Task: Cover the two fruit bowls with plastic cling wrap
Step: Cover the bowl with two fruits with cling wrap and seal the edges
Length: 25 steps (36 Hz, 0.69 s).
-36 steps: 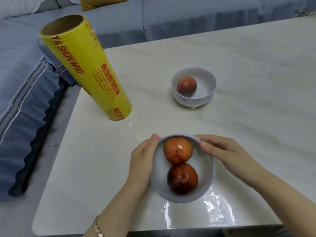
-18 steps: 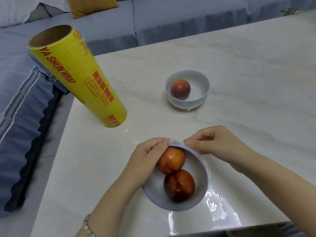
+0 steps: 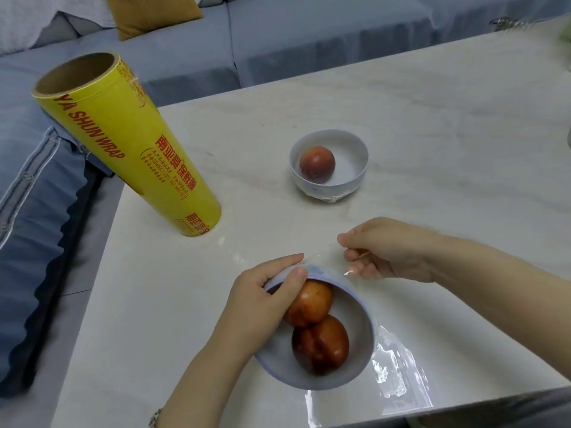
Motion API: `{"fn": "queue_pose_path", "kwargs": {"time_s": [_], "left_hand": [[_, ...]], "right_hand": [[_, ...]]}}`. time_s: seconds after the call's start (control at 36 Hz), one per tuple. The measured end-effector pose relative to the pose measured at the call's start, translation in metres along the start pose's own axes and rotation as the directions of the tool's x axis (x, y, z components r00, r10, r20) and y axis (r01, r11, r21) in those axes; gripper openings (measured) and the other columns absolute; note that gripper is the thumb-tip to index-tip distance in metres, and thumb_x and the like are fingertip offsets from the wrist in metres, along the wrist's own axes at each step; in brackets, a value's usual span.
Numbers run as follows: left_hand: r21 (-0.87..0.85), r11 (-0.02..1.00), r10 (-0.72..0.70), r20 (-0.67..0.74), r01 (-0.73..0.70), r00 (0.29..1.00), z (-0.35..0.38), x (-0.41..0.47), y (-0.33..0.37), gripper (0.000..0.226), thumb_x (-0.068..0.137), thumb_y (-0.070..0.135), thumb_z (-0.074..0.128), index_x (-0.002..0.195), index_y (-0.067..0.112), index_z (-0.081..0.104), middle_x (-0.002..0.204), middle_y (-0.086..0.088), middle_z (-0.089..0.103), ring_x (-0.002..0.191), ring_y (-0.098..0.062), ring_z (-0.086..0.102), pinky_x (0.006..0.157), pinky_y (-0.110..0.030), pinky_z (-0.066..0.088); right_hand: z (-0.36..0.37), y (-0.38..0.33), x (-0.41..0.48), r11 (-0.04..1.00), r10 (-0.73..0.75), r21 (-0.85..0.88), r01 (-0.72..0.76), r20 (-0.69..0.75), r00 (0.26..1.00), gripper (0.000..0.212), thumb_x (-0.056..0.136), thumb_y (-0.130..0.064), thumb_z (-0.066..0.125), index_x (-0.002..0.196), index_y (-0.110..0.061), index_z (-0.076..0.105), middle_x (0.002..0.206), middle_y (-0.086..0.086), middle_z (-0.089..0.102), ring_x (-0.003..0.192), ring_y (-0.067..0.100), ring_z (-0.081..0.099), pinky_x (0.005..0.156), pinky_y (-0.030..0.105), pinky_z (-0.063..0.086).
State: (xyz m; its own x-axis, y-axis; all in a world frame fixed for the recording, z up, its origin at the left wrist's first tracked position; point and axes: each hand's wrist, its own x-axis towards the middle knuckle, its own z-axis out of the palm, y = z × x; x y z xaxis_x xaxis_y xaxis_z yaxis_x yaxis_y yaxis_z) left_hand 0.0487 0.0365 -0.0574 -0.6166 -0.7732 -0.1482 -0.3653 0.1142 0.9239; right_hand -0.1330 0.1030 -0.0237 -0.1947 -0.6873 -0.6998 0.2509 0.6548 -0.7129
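Near bowl [image 3: 355, 375] at 6 o'clock of worktop [image 3: 432, 143], tilted, two red fruits inside. Left hand [image 3: 262, 304] grip clenched on its far-left rim, thumb inside. Right hand [image 3: 389, 251] at 1 o'clock of bowl, grip pinching cling film edge [image 3: 327, 257] (film hard to trace). Loose film [image 3: 398, 375] lies at bowl's 4 o'clock. Far bowl [image 3: 349, 156], one fruit, at centre. Yellow wrap roll [image 3: 123, 143] upright at 10 o'clock.

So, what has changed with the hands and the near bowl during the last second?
The near bowl went from flat to tipped toward the person. The left hand kept hold of its rim, thumb now inside against a fruit. The right hand left the rim and now pinches the cling wrap just beyond it. The far bowl and the yellow roll stayed put.
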Motion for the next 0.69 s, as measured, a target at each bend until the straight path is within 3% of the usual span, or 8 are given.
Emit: {"fn": "queue_pose_path", "kwargs": {"time_s": [0.17,0.33,0.39,0.47,0.53,0.58,0.69], "left_hand": [[0.005,1.000,0.007,0.003,-0.007,1.000,0.000,-0.003,0.001,0.017,0.068,0.045,0.058,0.082,0.046,0.068,0.091,0.032,0.067,0.095,0.012,0.060,0.077,-0.003,0.044],[0.018,1.000,0.018,0.015,-0.019,1.000,0.002,-0.003,0.005,0.028,0.061,0.056,0.058,0.085,0.045,0.067,0.091,0.033,0.067,0.094,0.014,0.059,0.074,0.000,0.042],[0.008,1.000,0.027,0.027,-0.028,0.999,0.003,-0.003,0.005,0.037,0.060,0.058,0.057,0.090,0.041,0.069,0.094,0.028,0.069,0.094,0.013,0.060,0.075,-0.002,0.043],[0.008,0.999,0.031,0.045,-0.031,0.999,0.003,-0.004,0.007,0.028,0.069,0.046,0.059,0.093,0.036,0.071,0.094,0.027,0.070,0.094,0.011,0.062,0.074,-0.003,0.043],[0.024,0.999,0.023,0.038,-0.024,0.999,0.003,-0.004,0.007,0.025,0.069,0.045,0.059,0.091,0.040,0.069,0.094,0.027,0.069,0.094,0.011,0.061,0.075,-0.003,0.044],[0.039,0.999,0.016,0.035,-0.017,0.999,0.003,-0.004,0.006,0.023,0.068,0.045,0.059,0.090,0.044,0.067,0.093,0.031,0.067,0.094,0.014,0.060,0.074,-0.001,0.042],[0.043,0.999,0.016,0.041,-0.017,0.999,0.002,-0.005,0.007,0.021,0.068,0.043,0.058,0.087,0.049,0.063,0.085,0.041,0.063,0.095,0.018,0.057,0.074,0.001,0.041]], "right_hand": [[0.002,-0.001,-0.002,0.995,0.070,0.061,-0.075,0.082,0.994,0.009,0.090,-0.017,0.052,0.084,-0.011,0.051,0.056,0.004,0.063,0.036,0.010,0.051,0.037,0.015,0.032],[0.009,-0.006,-0.003,0.979,0.029,-0.202,-0.020,0.045,0.999,0.040,0.069,-0.048,0.071,0.090,-0.014,0.064,0.048,-0.007,0.054,0.039,0.007,0.044,0.048,0.020,0.024],[0.011,-0.008,-0.004,0.964,0.016,-0.265,-0.005,0.041,0.999,0.037,0.067,-0.047,0.074,0.083,-0.014,0.069,0.045,-0.008,0.049,0.038,0.007,0.042,0.050,0.021,0.024],[0.012,-0.010,-0.003,0.943,-0.001,-0.332,0.008,0.022,1.000,0.032,0.067,-0.041,0.077,0.062,-0.014,0.061,0.040,-0.007,0.045,0.032,0.006,0.039,0.050,0.022,0.023],[0.013,-0.009,-0.002,0.933,-0.016,-0.360,0.017,0.007,1.000,0.032,0.069,-0.039,0.077,0.068,-0.013,0.058,0.041,-0.005,0.048,0.036,0.009,0.039,0.050,0.022,0.024],[0.015,-0.009,-0.001,0.936,-0.033,-0.351,0.029,-0.006,0.999,0.030,0.072,-0.037,0.074,0.077,-0.012,0.060,0.058,0.002,0.053,0.048,0.014,0.038,0.051,0.023,0.025],[0.021,0.000,0.003,0.969,-0.065,-0.243,0.046,-0.071,0.995,0.023,0.082,-0.026,0.066,0.069,-0.009,0.055,0.060,0.002,0.049,0.040,0.012,0.035,0.049,0.022,0.027]]}}
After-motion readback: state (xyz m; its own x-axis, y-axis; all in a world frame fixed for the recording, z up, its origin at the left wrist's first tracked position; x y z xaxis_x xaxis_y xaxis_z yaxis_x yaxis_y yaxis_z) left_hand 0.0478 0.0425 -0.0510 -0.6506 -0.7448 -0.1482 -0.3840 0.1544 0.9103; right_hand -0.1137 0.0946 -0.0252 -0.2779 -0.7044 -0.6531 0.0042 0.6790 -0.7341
